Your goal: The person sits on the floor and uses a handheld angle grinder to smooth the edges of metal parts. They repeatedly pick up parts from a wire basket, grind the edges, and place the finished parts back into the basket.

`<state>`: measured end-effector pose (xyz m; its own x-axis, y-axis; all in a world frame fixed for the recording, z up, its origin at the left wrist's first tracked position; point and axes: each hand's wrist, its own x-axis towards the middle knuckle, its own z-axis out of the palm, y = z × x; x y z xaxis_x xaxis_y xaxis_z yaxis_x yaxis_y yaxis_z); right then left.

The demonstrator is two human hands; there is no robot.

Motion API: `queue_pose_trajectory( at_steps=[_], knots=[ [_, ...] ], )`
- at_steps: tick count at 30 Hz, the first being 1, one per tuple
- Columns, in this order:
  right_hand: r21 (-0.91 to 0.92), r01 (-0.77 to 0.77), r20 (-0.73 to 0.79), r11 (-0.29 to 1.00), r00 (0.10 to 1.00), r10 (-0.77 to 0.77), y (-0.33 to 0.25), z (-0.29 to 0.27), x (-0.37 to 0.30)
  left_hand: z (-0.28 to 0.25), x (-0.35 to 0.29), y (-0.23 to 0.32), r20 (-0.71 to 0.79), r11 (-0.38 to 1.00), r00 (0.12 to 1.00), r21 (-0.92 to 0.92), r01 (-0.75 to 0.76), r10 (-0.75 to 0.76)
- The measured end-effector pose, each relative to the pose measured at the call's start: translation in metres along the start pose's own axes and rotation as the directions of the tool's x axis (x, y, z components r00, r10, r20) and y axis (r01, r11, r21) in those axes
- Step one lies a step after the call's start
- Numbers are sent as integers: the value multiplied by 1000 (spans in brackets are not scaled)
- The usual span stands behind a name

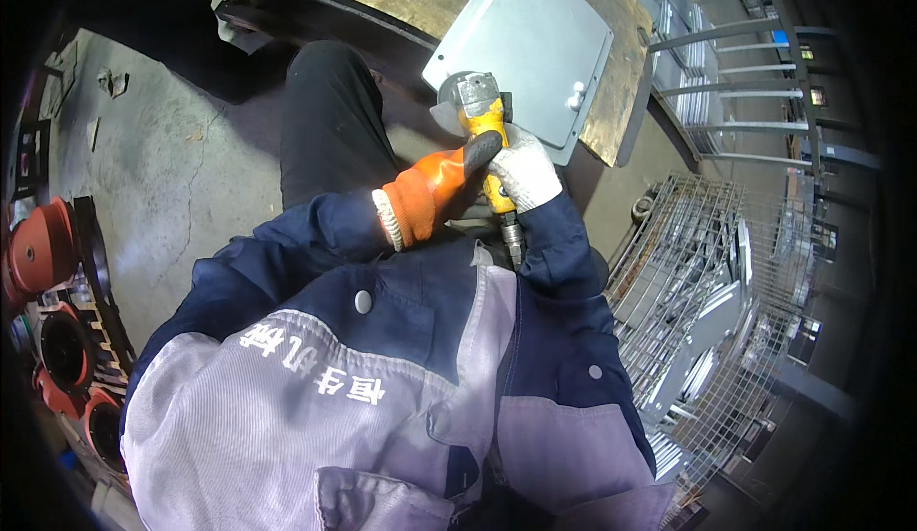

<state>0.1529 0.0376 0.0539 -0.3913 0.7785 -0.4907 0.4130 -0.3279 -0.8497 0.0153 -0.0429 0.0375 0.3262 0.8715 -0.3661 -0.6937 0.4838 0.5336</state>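
You hold the yellow-bodied hand grinder point(486, 124) at the near edge of the pale grey, flat metal panel point(535, 49), its head overlapping that edge; contact is unclear. Your orange-gloved left hand point(435, 192) and white-gloved right hand point(527, 170) both clamp its body. Beneath the panel lies the worn brown wooden bench point(626, 15). What is done or left on the panel, I cannot tell.

Yellow grinder point(485, 120) near grey panel point(530, 53)
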Motion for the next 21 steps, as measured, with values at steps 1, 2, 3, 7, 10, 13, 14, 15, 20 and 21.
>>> queue_pose_trajectory(
  at_steps=[1, 2, 3, 7, 10, 13, 14, 15, 20, 21],
  knots=[
    [19, -5, 1, 1000, 1000, 5, 2, -3, -2, -5, 5, -8, 58, 991, 993, 84, -103, 98],
    [30, -31, -9, 999, 999, 31, 4, -5, -5, -7, 10, -16, 88, 980, 985, 124, -156, 146],
    [-12, -11, 1, 1000, 1000, 11, 4, -10, -9, -8, 14, -23, 118, 964, 974, 161, -210, 192],
    [-62, -25, 11, 998, 1000, 25, 7, -27, -29, 6, 19, -38, 131, 995, 991, 86, -41, 30],
    [-75, -67, -21, 995, 998, 65, 11, -39, -45, 21, 14, -36, 291, 995, 956, 89, -53, 25],
    [211, -39, 0, 977, 999, 40, 20, -52, -62, 34, 13, -36, 535, 766, 809, 404, -500, 246],
    [248, -1, 9, 969, 1000, -2, 23, -59, -67, 41, 18, -39, 542, 729, 793, 418, -542, 279],
    [304, 2, 17, 953, 1000, -8, 26, -67, -73, 48, 23, -43, 550, 688, 775, 431, -584, 313],
    [317, -98, -172, 943, 972, 159, 38, -100, -95, 85, 62, -63, 302, 843, 804, 1, 538, -513],
    [319, -78, -215, 944, 965, 153, 37, -103, -98, 88, 64, -64, 327, 882, 829, 30, 471, -454]
  ],
)
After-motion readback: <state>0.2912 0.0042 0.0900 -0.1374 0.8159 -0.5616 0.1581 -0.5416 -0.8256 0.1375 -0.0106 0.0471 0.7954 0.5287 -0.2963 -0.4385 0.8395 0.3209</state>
